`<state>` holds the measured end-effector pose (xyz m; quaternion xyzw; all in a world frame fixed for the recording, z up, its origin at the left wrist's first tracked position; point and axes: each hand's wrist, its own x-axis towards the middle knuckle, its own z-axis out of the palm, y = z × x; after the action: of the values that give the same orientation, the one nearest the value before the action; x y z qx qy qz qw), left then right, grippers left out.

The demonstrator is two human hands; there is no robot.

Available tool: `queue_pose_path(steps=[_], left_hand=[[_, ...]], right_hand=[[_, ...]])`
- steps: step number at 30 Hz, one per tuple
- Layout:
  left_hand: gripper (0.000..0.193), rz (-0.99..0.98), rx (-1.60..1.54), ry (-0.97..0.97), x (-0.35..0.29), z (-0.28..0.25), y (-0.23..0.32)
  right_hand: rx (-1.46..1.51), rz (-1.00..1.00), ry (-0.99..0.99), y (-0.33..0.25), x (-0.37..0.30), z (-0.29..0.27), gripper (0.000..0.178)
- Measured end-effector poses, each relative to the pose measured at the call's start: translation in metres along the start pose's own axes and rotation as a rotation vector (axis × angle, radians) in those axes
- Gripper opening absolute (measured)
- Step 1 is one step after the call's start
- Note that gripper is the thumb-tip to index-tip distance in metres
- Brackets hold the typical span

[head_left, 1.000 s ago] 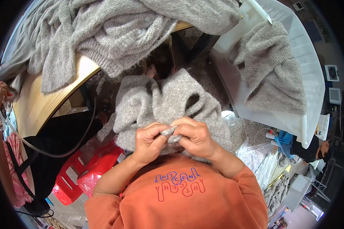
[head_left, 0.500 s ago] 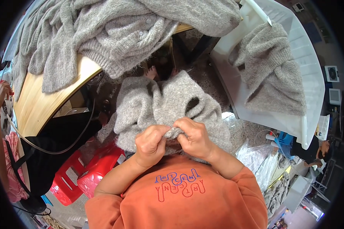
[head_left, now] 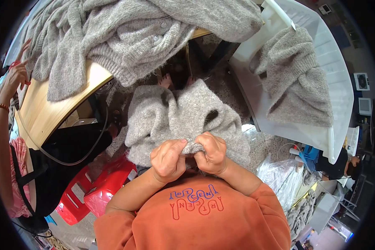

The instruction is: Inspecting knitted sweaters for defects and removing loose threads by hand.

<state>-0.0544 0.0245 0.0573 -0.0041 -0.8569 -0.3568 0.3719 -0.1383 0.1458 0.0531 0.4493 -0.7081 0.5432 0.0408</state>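
A fuzzy grey-beige knitted sweater [head_left: 196, 104] lies bunched over my lap, with a dark opening in its right part. My left hand [head_left: 168, 158] is closed on the sweater's near edge, thumb on top. Close beside it, my right hand [head_left: 211, 153] pinches the same edge, and a short stretch of thick knit shows between the two hands. The fingertips are partly hidden, curled under the knit.
More grey knitwear [head_left: 141, 37] is heaped on a wooden table [head_left: 43, 110] ahead. Another knit piece [head_left: 298, 79] hangs over a white plastic bin [head_left: 337, 83] at right. A co-worker's hand [head_left: 16, 77] with red-handled scissors is at far left, near red stools [head_left: 108, 183].
My hands have moved slightly apart, baring more of the edge between them. The co-worker's hand at far left has moved up and inward toward the knitwear on the table.
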Motion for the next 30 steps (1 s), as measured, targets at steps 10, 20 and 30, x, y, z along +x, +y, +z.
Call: queue_pose_path(steps=[10, 20, 30], left_hand=[[0.027, -0.084, -0.050, -0.019, 0.002, -0.003, 0.004], [0.029, 0.114, 0.000, -0.021, -0.001, -0.002, -0.001], [0.031, 0.125, -0.005, -0.001, 0.002, -0.001, 0.001]], right_hand=[[-0.106, -0.073, -0.164, -0.003, 0.004, -0.011, 0.028], [0.107, 0.150, -0.150, -0.009, 0.003, -0.013, 0.023], [-0.012, -0.006, 0.000, -0.006, 0.002, -0.007, 0.023]])
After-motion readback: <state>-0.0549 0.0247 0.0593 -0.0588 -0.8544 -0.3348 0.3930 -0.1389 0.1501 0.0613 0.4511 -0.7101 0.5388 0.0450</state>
